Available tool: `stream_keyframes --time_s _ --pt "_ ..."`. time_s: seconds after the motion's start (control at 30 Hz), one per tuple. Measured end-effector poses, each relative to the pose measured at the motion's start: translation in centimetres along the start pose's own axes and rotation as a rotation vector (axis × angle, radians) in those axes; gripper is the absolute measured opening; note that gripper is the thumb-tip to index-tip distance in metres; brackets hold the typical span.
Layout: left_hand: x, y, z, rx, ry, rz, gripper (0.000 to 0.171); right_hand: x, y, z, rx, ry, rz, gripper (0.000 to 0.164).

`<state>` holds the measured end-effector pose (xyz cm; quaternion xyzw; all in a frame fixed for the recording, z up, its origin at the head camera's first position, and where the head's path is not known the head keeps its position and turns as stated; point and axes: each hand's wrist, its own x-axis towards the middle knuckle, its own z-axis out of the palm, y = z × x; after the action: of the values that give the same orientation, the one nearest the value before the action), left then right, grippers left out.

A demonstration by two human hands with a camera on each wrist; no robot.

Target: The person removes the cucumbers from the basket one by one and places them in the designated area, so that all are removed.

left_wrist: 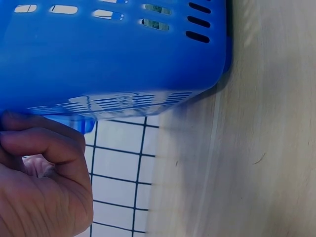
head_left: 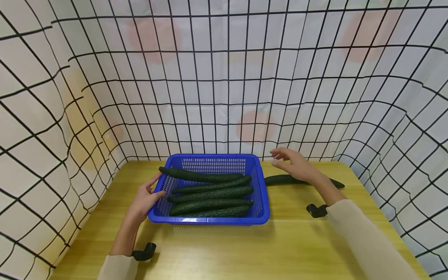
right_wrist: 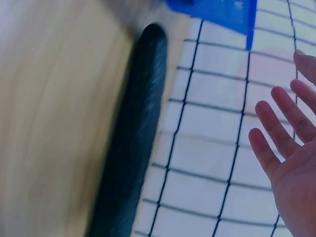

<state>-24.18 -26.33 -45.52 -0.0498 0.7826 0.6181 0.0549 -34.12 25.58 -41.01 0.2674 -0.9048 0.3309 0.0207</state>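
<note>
A blue plastic basket (head_left: 208, 221) stands on the table with several long dark green cucumbers (head_left: 213, 193) lying side by side in it. The rearmost one pokes its tip over the left rim. My left hand (head_left: 144, 199) grips the basket's left rim, thumb over the edge and fingers curled outside; the left wrist view shows the curled fingers against the blue wall. To the basket's right, my right hand (head_left: 295, 165) hovers above a single cucumber (head_left: 285, 179) on the table, holding nothing. Its fingers (right_wrist: 276, 123) are spread in the right wrist view. My forearm covers part of that cucumber.
The wooden table (head_left: 217, 252) is enclosed at the back and sides by white sheeting with a black wire grid (head_left: 227, 77). Small black wrist mounts (head_left: 144, 252) sit at both cuffs, close over the tabletop.
</note>
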Motion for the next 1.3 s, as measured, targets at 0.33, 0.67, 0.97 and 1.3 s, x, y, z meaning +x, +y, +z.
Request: stream_keyframes --time_s 0.33,0.67,0.97,1.3 --pt "0.1 -0.2 -0.3 -0.005 0.022 -0.005 0.082 3.3 -4.6 1.7 0.066 -0.037 -0.046 0.049" --pt "0.2 0.0 -0.1 -0.032 0.02 -0.016 0.082 6.1 -8.1 3.5 0.102 -0.071 -0.116 0.049" --pt "0.5 -0.1 0.1 -0.026 0.006 -0.005 0.082 8.0 -9.4 6.2 0.118 -0.122 -0.099 0.049" --pt "0.2 -0.3 0.1 -0.051 0.025 -0.01 0.082 10.0 -10.8 8.8 0.116 -0.209 -0.072 0.053"
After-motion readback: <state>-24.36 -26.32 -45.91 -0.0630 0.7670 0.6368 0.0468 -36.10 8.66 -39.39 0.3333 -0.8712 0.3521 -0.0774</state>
